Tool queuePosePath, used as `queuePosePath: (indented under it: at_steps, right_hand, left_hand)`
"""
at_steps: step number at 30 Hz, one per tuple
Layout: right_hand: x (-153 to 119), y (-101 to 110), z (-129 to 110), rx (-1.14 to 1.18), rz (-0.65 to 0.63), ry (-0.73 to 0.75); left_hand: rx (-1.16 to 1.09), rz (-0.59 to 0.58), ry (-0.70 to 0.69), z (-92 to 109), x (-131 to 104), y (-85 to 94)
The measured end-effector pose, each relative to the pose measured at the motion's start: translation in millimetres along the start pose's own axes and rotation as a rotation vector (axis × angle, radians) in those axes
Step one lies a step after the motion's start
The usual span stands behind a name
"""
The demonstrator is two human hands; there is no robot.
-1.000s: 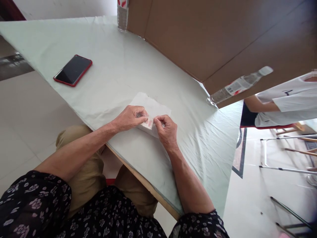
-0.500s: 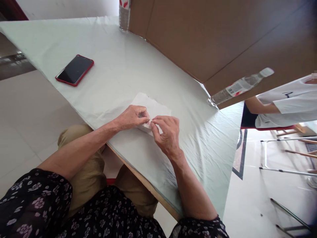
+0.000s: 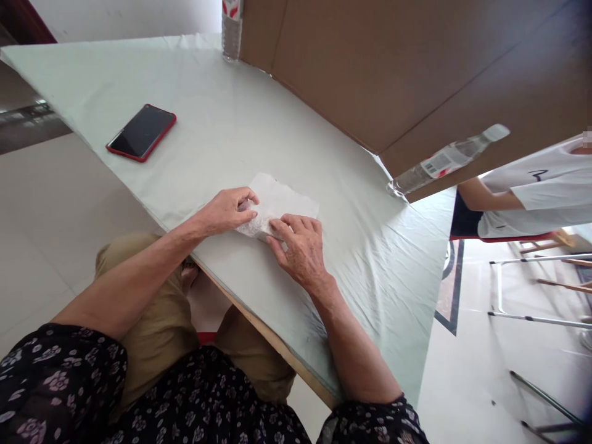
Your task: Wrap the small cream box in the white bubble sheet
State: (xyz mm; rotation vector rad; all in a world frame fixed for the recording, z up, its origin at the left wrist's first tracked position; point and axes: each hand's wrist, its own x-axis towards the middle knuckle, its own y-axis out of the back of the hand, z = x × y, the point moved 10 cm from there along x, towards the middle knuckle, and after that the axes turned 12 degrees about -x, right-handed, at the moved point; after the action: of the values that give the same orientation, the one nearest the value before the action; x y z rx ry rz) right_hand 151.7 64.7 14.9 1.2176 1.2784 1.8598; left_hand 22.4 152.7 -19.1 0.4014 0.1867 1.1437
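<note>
A sheet of thin white paper [image 3: 284, 198], perhaps tissue, lies on the cloth-covered table in front of me. Its near edge looks crumpled and slightly raised. My left hand [image 3: 229, 209] is at the sheet's left end, thumb and index finger apart with nothing between them. At the near right part of the paper is my right hand [image 3: 298, 246]. Its fingertips touch the crumpled edge from above, while the thumb sits lower and apart from them. Part of the paper is hidden beneath this hand.
A phone in a red case [image 3: 142, 132] lies to the left. A large brown cardboard panel [image 3: 370, 68] stands across the table, with a plastic bottle [image 3: 446, 161] against it and another bottle [image 3: 231, 31] at its left edge. A person in a white shirt [image 3: 546, 191] sits at right.
Both hands were pinched close together over the paper. My left hand has moved left and opened; my right hand has shifted slightly left and spread its fingers on the near edge.
</note>
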Motion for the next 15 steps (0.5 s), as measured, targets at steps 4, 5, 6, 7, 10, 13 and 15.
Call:
queuePosePath:
  at_steps: [4,5,6,7,10,13,15]
  right_hand:
    - [1.9,0.1,-4.5,-0.059,-0.018,0.018]
    - [2.1,0.6,-5.4,-0.074,-0.017,0.020]
    - [2.3,0.8,-6.1,-0.087,-0.016,0.021]
    - [2.5,0.7,-6.5,-0.096,-0.018,0.021]
    - [3.2,-1.2,-6.8,-0.099,-0.032,0.022]
    - [4.4,-2.5,-6.5,-0.096,-0.042,0.023]
    - [5.2,-2.7,-6.3,-0.097,-0.045,0.022]
  left_hand:
    - [0.151,0.076,0.022,-2.1,-1.8,11.4]
    - [0.188,0.090,0.058,-4.4,-2.4,15.6]
    - [0.223,0.097,0.103,-7.4,-3.2,19.7]
    - [0.256,0.095,0.153,-10.9,-4.2,23.5]
    - [0.335,0.066,0.263,-18.8,-7.3,31.5]
    - [0.341,0.030,0.312,-22.1,-9.3,30.5]
    - [0.262,-0.008,0.343,-24.3,-10.8,22.5]
